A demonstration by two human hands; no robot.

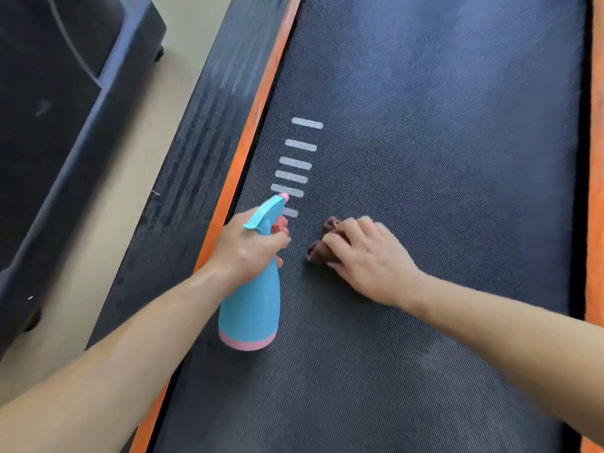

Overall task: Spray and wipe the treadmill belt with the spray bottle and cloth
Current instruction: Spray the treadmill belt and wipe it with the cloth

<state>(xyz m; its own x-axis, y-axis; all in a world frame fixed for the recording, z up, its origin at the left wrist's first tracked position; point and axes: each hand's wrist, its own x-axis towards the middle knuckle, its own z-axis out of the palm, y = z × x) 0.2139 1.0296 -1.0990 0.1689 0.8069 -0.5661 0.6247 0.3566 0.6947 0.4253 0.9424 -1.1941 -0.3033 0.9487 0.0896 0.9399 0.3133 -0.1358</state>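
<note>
Right hand [366, 256] is pressed flat on a dark brown cloth [322, 245], fingers spread over it and pinning it to the treadmill belt [441, 142]; only a crumpled edge of the cloth peeks out past the fingertips. Left hand [248, 246] is wrapped tight round the neck of the spray bottle [253, 308], a blue bottle with a pink band at the base and a pink nozzle tip, held above the belt's left part with the nozzle pointing away up the belt. Just beyond the nozzle runs a column of short white bars [295, 163] printed on the belt. Orange strips [248, 138] border the belt on both sides, with a dark ribbed side rail [196, 158] to the left, then pale floor [130, 171] and a black machine base [65, 109].
</note>
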